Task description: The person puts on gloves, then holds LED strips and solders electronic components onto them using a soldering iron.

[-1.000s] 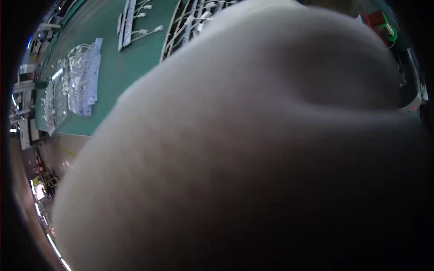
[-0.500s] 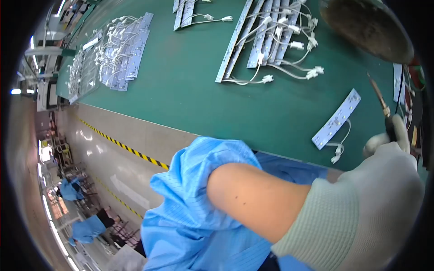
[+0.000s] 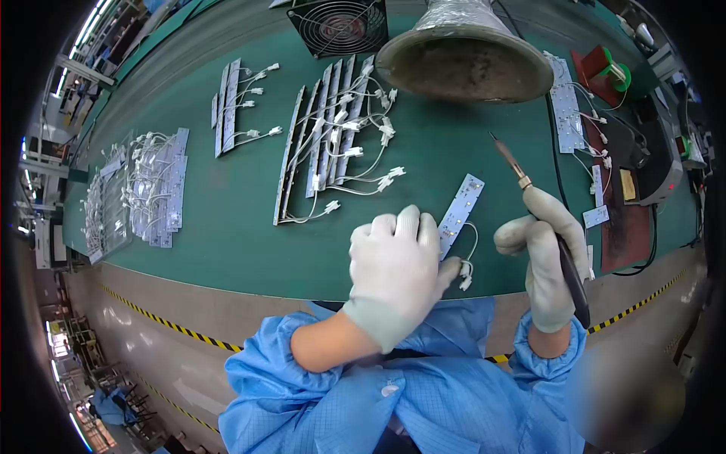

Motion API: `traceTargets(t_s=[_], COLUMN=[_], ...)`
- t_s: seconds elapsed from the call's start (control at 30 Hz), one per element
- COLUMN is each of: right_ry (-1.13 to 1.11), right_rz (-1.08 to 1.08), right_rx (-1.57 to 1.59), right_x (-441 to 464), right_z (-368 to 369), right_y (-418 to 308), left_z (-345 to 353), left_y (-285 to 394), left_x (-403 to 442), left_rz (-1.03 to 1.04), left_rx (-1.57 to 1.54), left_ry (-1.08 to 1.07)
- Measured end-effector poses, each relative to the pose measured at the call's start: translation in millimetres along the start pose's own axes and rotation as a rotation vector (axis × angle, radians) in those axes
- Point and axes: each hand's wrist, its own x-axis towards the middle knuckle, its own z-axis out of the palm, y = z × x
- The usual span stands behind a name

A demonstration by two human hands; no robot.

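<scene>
Single strip board (image 3: 461,212): it lies slanted on the green table (image 3: 234,212), near the person's side, its lower end beside the left hand.
Lead and connectors (image 3: 466,275): they curl off the board's right side, just inside the front edge.
Left hand (image 3: 397,261): gloved, palm down, fingers close together, its thumb by the board's lower end; whether it grips the board, one cannot tell.
Right hand (image 3: 546,253): gloved, wrapped around a soldering iron (image 3: 522,178), whose tip points up and away, apart from the board.
Open room: bare green surface lies above the board up to the exhaust hood (image 3: 465,64), and between the wired strips (image 3: 325,144) and the smaller group (image 3: 227,113).
Hidden or unclear: the left hand covers the board's lower end; the top frame edge cuts off the hood and the fan (image 3: 340,26); a blurred patch (image 3: 628,397) covers ground at lower right.
Clear plastic (image 3: 117,216): at far left, with wired boards; tray or sheet, one cannot tell; the stacked boards (image 3: 159,189) lie beside it.
Right side: a green spool (image 3: 618,76) on a red holder and a yellow sponge (image 3: 628,184) at the dark soldering station (image 3: 659,159).
</scene>
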Motion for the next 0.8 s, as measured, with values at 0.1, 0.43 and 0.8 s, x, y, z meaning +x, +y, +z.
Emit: traceTargets(t_s=[0.1, 0.43, 0.8], right_ry=[-0.011, 0.003, -0.04], right_rz=[-0.068, -0.025, -0.405], right_rx=[0.034, 0.055, -0.228], right_x=[1, 21, 40], right_z=[-1, 9, 0], right_y=[4, 21, 31], left_z=[10, -14, -31], left_y=[-4, -27, -35], left_x=[7, 11, 22], left_rz=[0.015, -0.225, -0.266], left_rx=[-0.09, -1.462, -1.366], left_ry=[0.008, -0.385, -0.599])
